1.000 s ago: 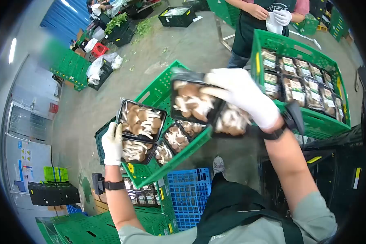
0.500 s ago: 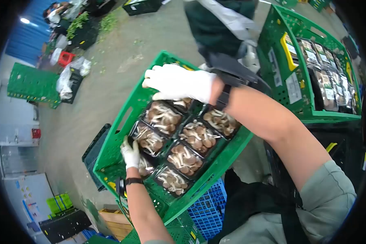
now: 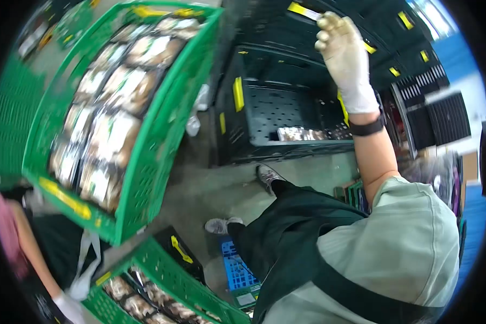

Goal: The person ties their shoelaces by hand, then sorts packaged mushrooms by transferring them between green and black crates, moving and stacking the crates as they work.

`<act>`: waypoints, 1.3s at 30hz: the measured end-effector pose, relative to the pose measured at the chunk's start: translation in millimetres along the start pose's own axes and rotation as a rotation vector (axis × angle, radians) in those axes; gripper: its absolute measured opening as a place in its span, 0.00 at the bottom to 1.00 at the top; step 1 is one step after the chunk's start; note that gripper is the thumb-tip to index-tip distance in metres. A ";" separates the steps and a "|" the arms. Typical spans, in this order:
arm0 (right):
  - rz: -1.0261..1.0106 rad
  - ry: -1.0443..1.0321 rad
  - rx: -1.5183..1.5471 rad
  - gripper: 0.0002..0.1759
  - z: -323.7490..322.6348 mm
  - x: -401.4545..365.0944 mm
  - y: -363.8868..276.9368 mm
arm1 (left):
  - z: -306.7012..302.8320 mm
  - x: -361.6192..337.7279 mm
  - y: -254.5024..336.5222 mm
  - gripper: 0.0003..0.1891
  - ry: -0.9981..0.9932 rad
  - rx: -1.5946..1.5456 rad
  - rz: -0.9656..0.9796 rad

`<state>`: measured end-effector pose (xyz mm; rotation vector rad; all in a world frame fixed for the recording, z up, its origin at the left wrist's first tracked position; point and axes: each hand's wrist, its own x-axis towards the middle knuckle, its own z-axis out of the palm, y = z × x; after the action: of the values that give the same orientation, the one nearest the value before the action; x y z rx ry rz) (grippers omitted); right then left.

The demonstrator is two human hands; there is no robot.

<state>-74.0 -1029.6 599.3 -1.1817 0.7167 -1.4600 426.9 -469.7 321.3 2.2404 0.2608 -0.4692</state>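
Note:
My right hand (image 3: 344, 62), in a white glove with a dark band at the wrist, is raised at the upper right. Its fingers are partly bent and nothing shows in them. Behind it stand stacked dark crates (image 3: 278, 56) with yellow clips. Below and left of the hand, an open dark crate (image 3: 275, 110) holds a few packs (image 3: 302, 134) at its near edge. My left hand is out of view. To the left, a green crate (image 3: 170, 116) is filled with wrapped, labelled mushroom packs (image 3: 121, 86); no hand of mine touches it.
Another green crate (image 3: 200, 294) with mushroom trays (image 3: 137, 305) is at the bottom. A co-worker's gloved hand (image 3: 70, 308) is beside it, below a pink sleeve (image 3: 11, 232). A blue crate (image 3: 237, 267) stands near my shoes (image 3: 221, 224). Dark racks (image 3: 440, 119) are at right.
My view has swung right. My right hand has left the green crate of mushroom trays and is now raised near the dark crates. My left hand has gone out of view.

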 end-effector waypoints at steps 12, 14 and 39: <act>0.509 -0.915 -1.653 0.34 -409.3 -144.9 228.1 | 84.6 -162.2 133.5 0.23 0.083 0.288 0.613; 0.448 -0.999 -1.489 0.34 -412.7 -170.8 254.2 | 30.3 -182.4 80.6 0.23 0.172 0.320 0.513; 0.340 -1.039 -1.330 0.11 -396.8 -179.3 312.9 | -50.6 -370.8 -277.7 0.24 0.138 0.174 -0.391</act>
<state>-343.3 -999.3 136.6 -2.3312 1.0271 0.2244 9.2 -263.3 315.4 2.4002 0.7649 -0.5601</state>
